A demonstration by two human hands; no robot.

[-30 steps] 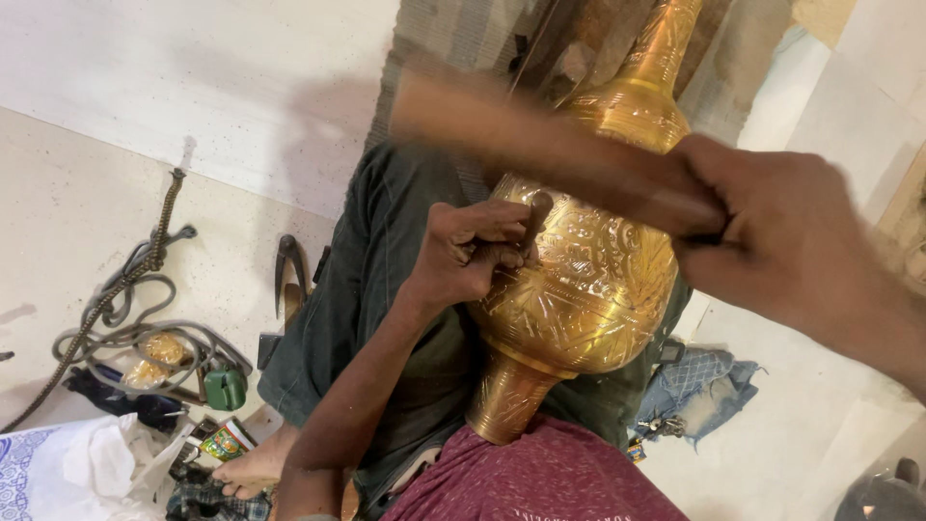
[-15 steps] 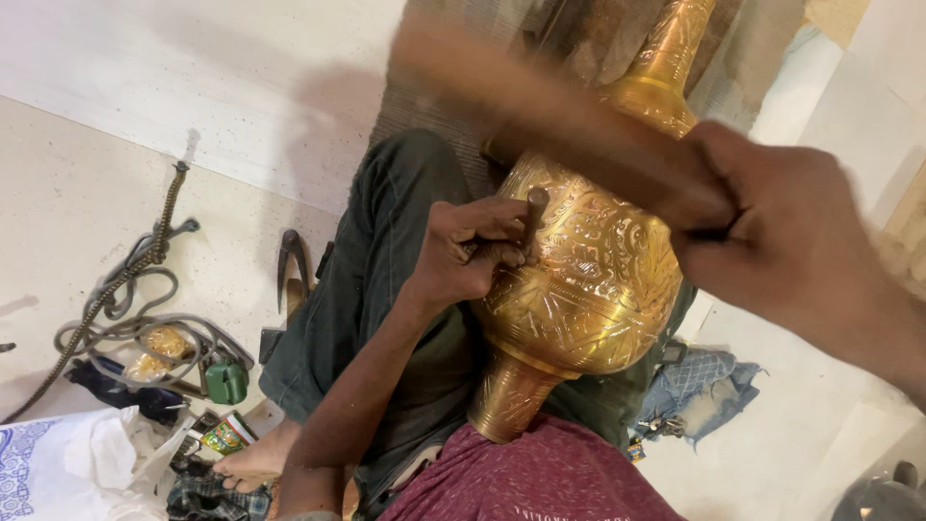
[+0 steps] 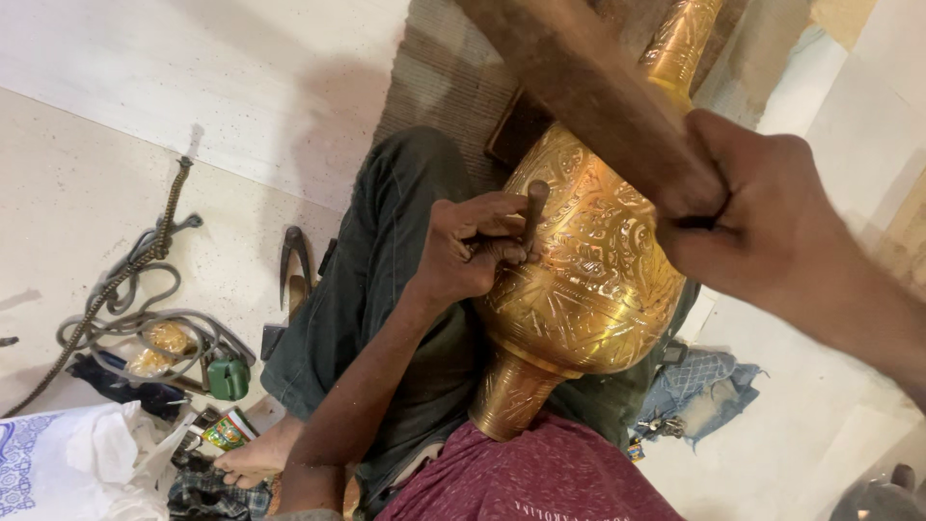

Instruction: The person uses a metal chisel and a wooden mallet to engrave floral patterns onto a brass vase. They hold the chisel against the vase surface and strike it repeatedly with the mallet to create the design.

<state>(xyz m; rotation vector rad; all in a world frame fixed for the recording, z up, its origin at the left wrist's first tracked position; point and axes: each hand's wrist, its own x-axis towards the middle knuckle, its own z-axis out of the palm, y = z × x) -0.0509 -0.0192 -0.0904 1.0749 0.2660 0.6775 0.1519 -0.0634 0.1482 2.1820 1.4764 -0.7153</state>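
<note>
Brass is the landmark here: a large, pear-shaped golden brass vase (image 3: pixel 588 260), engraved all over with scrolling patterns, is lying tilted across the person's lap, its flared foot pointing toward the maroon shirt (image 3: pixel 540 482) and its slim neck reaching up and away.

Far left of the vase, a grey coiled cord (image 3: pixel 125 299) is lying on the pale speckled floor (image 3: pixel 77 193), with a small green container (image 3: pixel 229 378) and crumpled white cloth (image 3: pixel 77 463) nearer the bare foot (image 3: pixel 253 458). Closer to the vase, a pair of dark metal pincers (image 3: pixel 294 260) is resting beside the leg in dark green trousers (image 3: pixel 386 280).

Against the vase's left flank, the left hand (image 3: pixel 473 246) is clenching a short, dark metal punch (image 3: pixel 533 207), its tip pressing onto the engraved surface. Above and to the right of the vase, the right hand (image 3: pixel 762 217) is gripping the thick brown wooden mallet (image 3: pixel 588 87) firmly, fingers wrapped tight around the shaft, the head raised over the punch. Right of the vase's foot, a faded blue denim rag (image 3: pixel 704 391) is lying on the floor.

The vase is looking heavy and rigid, yet its polished, curved wall is likely slippery and prone to denting; bracing it between the thighs and holding at the narrow waist above the foot seems safest. The mallet appears dense, rough-grained and easy to hold.
</note>
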